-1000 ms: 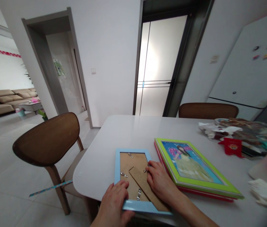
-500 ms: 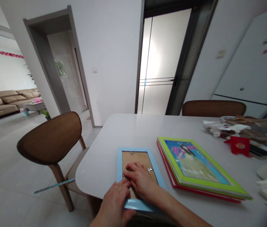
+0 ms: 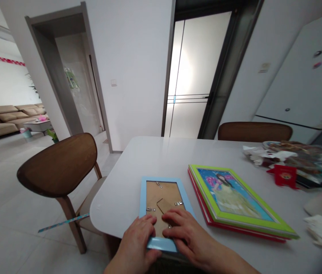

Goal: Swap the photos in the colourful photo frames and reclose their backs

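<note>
A light blue picture frame (image 3: 143,198) lies face down on the table, its brown backing board (image 3: 165,192) upward. Small metal clips sit on its sides, and a stand flap is outlined in the board. My left hand (image 3: 139,239) is closed on the lower left corner, fingers over the edge and thumb at the front side. My right hand (image 3: 191,238) grips the lower right part, its fingers bent on the board around a small metal clip (image 3: 169,227) near the bottom edge. Part of the frame is hidden under both hands.
To the right, a green picture frame (image 3: 236,198) with a picture of a figure in a dress lies on a red frame (image 3: 206,213). Beyond are a red packet (image 3: 285,176), crumpled tissue (image 3: 263,154) and plastic-wrapped things. A wooden chair (image 3: 61,167) stands at the left table edge.
My right hand has moved down the backing board toward the bottom edge, uncovering the side clips and the stand flap. My left hand stays at the lower left corner.
</note>
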Available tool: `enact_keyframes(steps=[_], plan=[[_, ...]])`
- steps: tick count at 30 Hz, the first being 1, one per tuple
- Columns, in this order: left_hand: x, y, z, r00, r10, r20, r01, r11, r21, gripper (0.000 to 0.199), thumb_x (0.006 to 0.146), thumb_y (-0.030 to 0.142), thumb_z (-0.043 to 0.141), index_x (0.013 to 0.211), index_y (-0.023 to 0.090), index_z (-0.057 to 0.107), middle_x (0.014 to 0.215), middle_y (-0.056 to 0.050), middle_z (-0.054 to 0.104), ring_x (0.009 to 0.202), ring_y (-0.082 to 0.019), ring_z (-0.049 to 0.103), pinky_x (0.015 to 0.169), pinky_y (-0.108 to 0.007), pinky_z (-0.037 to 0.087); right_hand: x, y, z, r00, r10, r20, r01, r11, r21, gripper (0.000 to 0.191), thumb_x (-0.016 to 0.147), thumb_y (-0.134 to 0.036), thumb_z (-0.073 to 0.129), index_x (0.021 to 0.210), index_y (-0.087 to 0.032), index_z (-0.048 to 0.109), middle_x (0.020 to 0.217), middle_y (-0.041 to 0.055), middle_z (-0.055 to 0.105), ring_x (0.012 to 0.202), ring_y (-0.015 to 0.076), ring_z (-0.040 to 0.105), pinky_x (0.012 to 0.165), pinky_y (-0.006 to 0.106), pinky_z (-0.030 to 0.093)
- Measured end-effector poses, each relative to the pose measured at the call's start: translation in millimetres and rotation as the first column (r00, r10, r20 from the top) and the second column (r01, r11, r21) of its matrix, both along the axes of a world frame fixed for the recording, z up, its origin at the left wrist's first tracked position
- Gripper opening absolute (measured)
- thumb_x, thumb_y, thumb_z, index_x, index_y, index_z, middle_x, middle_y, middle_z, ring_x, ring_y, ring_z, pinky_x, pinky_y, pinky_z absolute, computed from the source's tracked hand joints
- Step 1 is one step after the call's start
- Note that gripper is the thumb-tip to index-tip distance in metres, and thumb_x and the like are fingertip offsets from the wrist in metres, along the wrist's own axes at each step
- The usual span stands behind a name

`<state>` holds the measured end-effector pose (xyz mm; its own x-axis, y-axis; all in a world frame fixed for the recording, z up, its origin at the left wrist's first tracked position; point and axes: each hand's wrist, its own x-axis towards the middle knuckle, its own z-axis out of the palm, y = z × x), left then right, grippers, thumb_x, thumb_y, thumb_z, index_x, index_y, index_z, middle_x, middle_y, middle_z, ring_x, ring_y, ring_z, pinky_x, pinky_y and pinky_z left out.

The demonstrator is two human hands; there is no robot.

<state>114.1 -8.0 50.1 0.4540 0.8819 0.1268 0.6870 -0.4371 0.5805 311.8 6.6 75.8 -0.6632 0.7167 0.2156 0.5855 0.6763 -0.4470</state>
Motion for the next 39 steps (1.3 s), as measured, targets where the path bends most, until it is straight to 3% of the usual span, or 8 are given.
enact_keyframes(steps=[4, 7, 12, 19, 24, 30, 34, 39], plan=[[0, 2, 2.5, 1.0, -0.007, -0.003, 0.007, 1.0, -0.018, 0.028, 0.058, 0.016, 0.061, 0.085, 0.019, 0.055, 0.122, -0.008, 0.048, 0.115, -0.022, 0.038, 0.098, -0.038, 0.026, 1, -11, 1.1, 1.0, 0.002, 0.011, -0.002, 0.999, 0.035, 0.032, 0.073, -0.013, 0.044, 0.094, -0.028, 0.061, 0.108, 0.0033, 0.052, 0.107, 0.0201, 0.037, 0.091, 0.037, 0.03], [0, 2, 3.5, 1.0, 0.0, 0.001, 0.0, 0.999, -0.033, 0.03, 0.058, 0.014, 0.061, 0.086, 0.02, 0.054, 0.122, -0.007, 0.048, 0.115, -0.022, 0.038, 0.098, -0.039, 0.025, 0, -3, -2.2, 1.0, -0.027, -0.009, 0.027, 0.999, 0.043, 0.03, 0.075, -0.015, 0.043, 0.097, -0.026, 0.059, 0.104, 0.004, 0.055, 0.102, 0.0188, 0.042, 0.089, 0.035, 0.032], [1, 0, 5.8, 1.0, 0.012, -0.003, -0.013, 0.999, -0.051, 0.03, 0.057, 0.015, 0.062, 0.085, 0.019, 0.053, 0.122, -0.008, 0.048, 0.116, -0.022, 0.037, 0.099, -0.038, 0.024, -7, 45, -13.8, 0.945, -0.327, -0.027, 0.328, 0.941, 0.077, 0.033, 0.08, -0.02, 0.037, 0.109, -0.015, 0.052, 0.105, 0.009, 0.056, 0.097, 0.0162, 0.047, 0.086, 0.028, 0.035], [2, 0, 5.6, 0.999, 0.033, -0.01, -0.033, 0.997, -0.068, 0.03, 0.055, 0.015, 0.063, 0.083, 0.019, 0.054, 0.123, -0.008, 0.047, 0.116, -0.022, 0.036, 0.099, -0.038, 0.023, -29, 110, -27.1, 0.847, -0.529, 0.046, 0.524, 0.847, 0.089, 0.022, 0.077, -0.024, 0.044, 0.082, -0.017, 0.064, 0.082, 0.0078, 0.061, 0.079, 0.0166, 0.053, 0.071, 0.026, 0.036], [4, 1, 3.6, 0.999, 0.034, -0.001, -0.034, 0.998, -0.047, 0.035, 0.055, 0.013, 0.06, 0.089, 0.018, 0.053, 0.122, -0.009, 0.048, 0.116, -0.023, 0.038, 0.098, -0.041, 0.025, -34, 126, -40.3, 0.761, -0.647, 0.049, 0.646, 0.762, 0.05, 0.023, 0.076, -0.032, 0.046, 0.077, -0.016, 0.063, 0.08, 0.0069, 0.061, 0.07, 0.0146, 0.053, 0.061, 0.025, 0.034], [4, -1, 16.9, 0.996, 0.033, -0.088, -0.04, 0.996, -0.079, 0.053, 0.054, 0.014, 0.062, 0.105, 0.015, 0.05, 0.123, -0.014, 0.045, 0.115, -0.025, 0.038, 0.098, -0.041, 0.027, -37, 131, -40.0, 0.706, -0.708, -0.002, 0.708, 0.706, 0.002, 0.02, 0.073, -0.031, 0.049, 0.071, -0.015, 0.061, 0.074, 0.0072, 0.061, 0.066, 0.0153, 0.054, 0.055, 0.025, 0.032], [9, -3, 13.8, 0.99, 0.048, -0.134, -0.059, 0.995, -0.076, 0.049, 0.052, 0.017, 0.065, 0.099, 0.017, 0.052, 0.123, -0.012, 0.046, 0.116, -0.025, 0.038, 0.099, -0.043, 0.023, -39, 129, -30.7, 0.713, -0.696, -0.084, 0.695, 0.717, -0.045, 0.022, 0.071, -0.032, 0.05, 0.065, -0.014, 0.06, 0.068, 0.0081, 0.062, 0.062, 0.0161, 0.054, 0.055, 0.026, 0.033], [19, 1, -4.0, 0.987, -0.016, -0.161, 0.016, 1.0, 0.003, 0.039, 0.053, 0.024, 0.067, 0.089, 0.018, 0.055, 0.128, -0.011, 0.041, 0.119, -0.027, 0.032, 0.099, -0.05, 0.016, -23, 109, -17.4, 0.757, -0.605, -0.246, 0.593, 0.795, -0.131, 0.027, 0.074, -0.037, 0.045, 0.07, -0.015, 0.06, 0.069, 0.0066, 0.063, 0.065, 0.0162, 0.055, 0.06, 0.025, 0.038]])
